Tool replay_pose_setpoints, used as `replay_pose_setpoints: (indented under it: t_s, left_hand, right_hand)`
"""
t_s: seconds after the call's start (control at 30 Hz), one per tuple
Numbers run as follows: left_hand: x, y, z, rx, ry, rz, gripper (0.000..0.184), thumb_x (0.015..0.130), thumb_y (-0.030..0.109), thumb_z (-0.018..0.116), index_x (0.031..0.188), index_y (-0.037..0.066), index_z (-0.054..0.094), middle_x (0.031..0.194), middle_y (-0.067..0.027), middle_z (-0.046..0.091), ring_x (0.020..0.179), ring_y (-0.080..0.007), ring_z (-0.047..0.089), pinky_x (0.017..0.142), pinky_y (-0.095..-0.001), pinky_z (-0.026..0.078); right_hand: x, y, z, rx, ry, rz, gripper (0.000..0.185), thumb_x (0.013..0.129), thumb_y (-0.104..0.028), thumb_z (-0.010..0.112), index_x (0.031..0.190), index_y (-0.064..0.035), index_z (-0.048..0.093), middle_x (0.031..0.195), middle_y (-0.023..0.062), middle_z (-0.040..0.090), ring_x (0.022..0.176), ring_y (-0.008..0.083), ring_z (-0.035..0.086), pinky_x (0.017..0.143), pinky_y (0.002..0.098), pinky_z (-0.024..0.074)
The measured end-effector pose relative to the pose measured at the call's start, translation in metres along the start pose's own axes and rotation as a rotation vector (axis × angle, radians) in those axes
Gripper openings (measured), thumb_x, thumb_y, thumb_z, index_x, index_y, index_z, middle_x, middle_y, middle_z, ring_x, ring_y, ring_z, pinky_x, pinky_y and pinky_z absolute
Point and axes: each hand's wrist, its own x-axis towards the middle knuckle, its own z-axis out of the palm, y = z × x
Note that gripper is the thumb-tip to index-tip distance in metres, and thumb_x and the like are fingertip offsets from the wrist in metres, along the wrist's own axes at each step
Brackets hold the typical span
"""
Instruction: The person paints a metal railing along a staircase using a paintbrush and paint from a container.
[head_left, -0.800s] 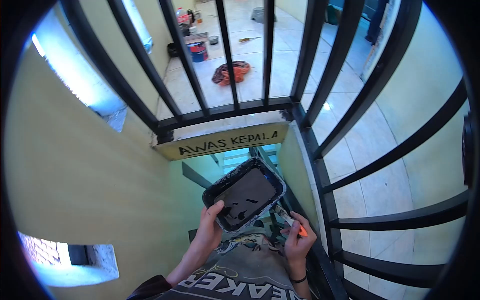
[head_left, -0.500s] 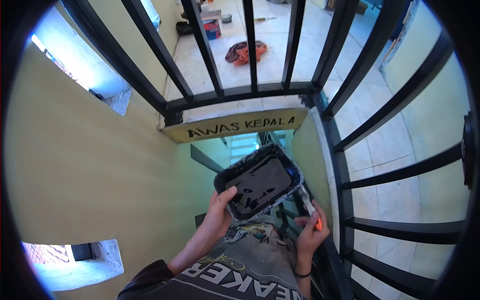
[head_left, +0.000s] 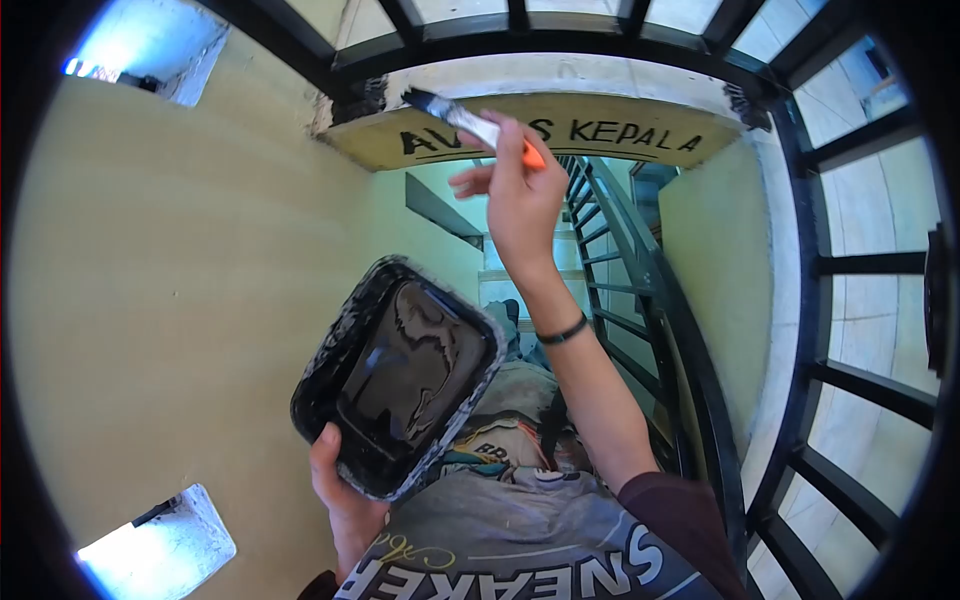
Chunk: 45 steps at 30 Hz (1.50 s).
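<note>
My left hand grips the lower corner of a black rectangular paint tray, its thumb over the rim. Glossy black paint covers part of the tray's floor, and the tray is tilted. In my right hand is a paintbrush with an orange handle and black-coated bristles. The bristles are close to the left end of a beam lettered "AWAS KEPALA", just under the black railing's bottom bar. Whether they touch the beam I cannot tell.
A plain yellowish wall with two small window openings rises on the left. Dark bars of a side railing stand on the right. Below, a stair handrail runs beside descending steps.
My right hand has raised the brush from beside the tray up to the lettered beam. The tray has shifted left and turned in my left hand. The view has tilted downward.
</note>
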Motion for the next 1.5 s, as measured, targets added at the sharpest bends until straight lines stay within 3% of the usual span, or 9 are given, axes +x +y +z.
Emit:
replay_pose_setpoints:
  t_s: [0.33,0.6,0.7,0.83,1.0,1.13,1.23,1.4,1.5]
  left_hand:
    - [-0.023,-0.019,-0.036,-0.061,0.230,0.018,0.065,0.093,0.045,0.059,0.142,0.003,0.051,0.134,-0.0139,0.063,0.121,-0.0291,0.061,0.105,-0.0445,0.048]
    - [-0.027,-0.017,-0.038,-0.086,0.181,-0.032,0.068,0.092,0.046,0.059,0.145,0.004,0.049,0.139,-0.0137,0.059,0.127,-0.0294,0.058,0.108,-0.0447,0.045]
    - [-0.026,-0.016,-0.031,-0.071,0.164,-0.014,0.069,0.092,0.046,0.059,0.145,0.004,0.048,0.140,-0.0138,0.058,0.128,-0.0291,0.057,0.109,-0.0449,0.045]
    - [-0.030,-0.015,-0.034,-0.071,0.179,-0.014,0.070,0.092,0.046,0.059,0.146,0.004,0.047,0.140,-0.0143,0.058,0.129,-0.0290,0.056,0.109,-0.0450,0.045]
    - [-0.031,-0.016,-0.035,-0.097,0.195,-0.049,0.071,0.091,0.047,0.059,0.146,0.004,0.047,0.141,-0.0145,0.057,0.131,-0.0293,0.055,0.110,-0.0452,0.044]
    - [-0.037,-0.015,-0.042,-0.156,0.175,-0.071,0.072,0.091,0.048,0.060,0.147,0.004,0.046,0.143,-0.0144,0.056,0.133,-0.0290,0.052,0.113,-0.0457,0.041]
    - [-0.045,-0.009,-0.040,-0.189,0.189,-0.099,0.073,0.091,0.048,0.060,0.147,0.004,0.046,0.144,-0.0143,0.055,0.134,-0.0291,0.051,0.114,-0.0457,0.039]
    - [-0.039,-0.014,-0.039,-0.230,0.183,-0.095,0.071,0.093,0.042,0.059,0.148,0.001,0.042,0.143,-0.0177,0.055,0.132,-0.0314,0.054,0.114,-0.0460,0.040]
    - [-0.040,-0.011,-0.038,-0.234,0.199,-0.095,0.070,0.093,0.042,0.059,0.147,0.001,0.044,0.142,-0.0175,0.056,0.132,-0.0313,0.054,0.114,-0.0458,0.040]
  right_hand:
    - [0.037,0.039,0.046,-0.261,-0.094,-0.156,0.039,0.107,-0.028,0.051,0.109,0.0084,0.067,0.090,0.0160,0.076,0.057,0.0194,0.072,0.048,0.0260,0.0541]
    - [0.041,0.028,0.047,-0.254,-0.043,-0.221,0.037,0.106,-0.027,0.053,0.109,0.0063,0.069,0.085,0.0142,0.076,0.056,0.0175,0.071,0.048,0.0252,0.0521]
    - [0.039,0.037,0.049,-0.400,-0.140,-0.212,0.039,0.107,-0.027,0.053,0.116,0.0079,0.067,0.093,0.0157,0.076,0.058,0.0180,0.072,0.048,0.0256,0.0550]
    - [0.025,0.030,0.041,-0.370,-0.098,-0.254,0.037,0.105,-0.027,0.054,0.106,0.0073,0.069,0.077,0.0115,0.074,0.055,0.0180,0.072,0.047,0.0254,0.0504]
    - [0.050,0.033,0.055,-0.429,-0.080,-0.289,0.033,0.105,-0.024,0.055,0.106,0.0062,0.069,0.074,0.0127,0.072,0.055,0.0188,0.072,0.048,0.0273,0.0513]
    - [0.018,0.040,0.052,-0.525,-0.184,-0.331,0.036,0.106,-0.024,0.055,0.117,0.0070,0.068,0.084,0.0134,0.076,0.058,0.0154,0.071,0.049,0.0245,0.0531]
    - [0.012,0.034,0.057,-0.557,-0.122,-0.399,0.027,0.103,-0.020,0.058,0.109,0.0040,0.070,0.071,0.0123,0.071,0.057,0.0187,0.072,0.050,0.0282,0.0519]
    - [0.015,0.045,0.055,-0.772,-0.237,-0.569,0.021,0.097,-0.014,0.064,0.110,0.0016,0.070,0.083,0.0201,0.072,0.069,0.0366,0.070,0.061,0.0383,0.0554]
    - [0.021,0.050,0.064,-0.806,-0.354,-0.642,0.022,0.096,-0.014,0.066,0.112,0.0003,0.070,0.087,0.0196,0.072,0.069,0.0359,0.070,0.061,0.0398,0.0558]
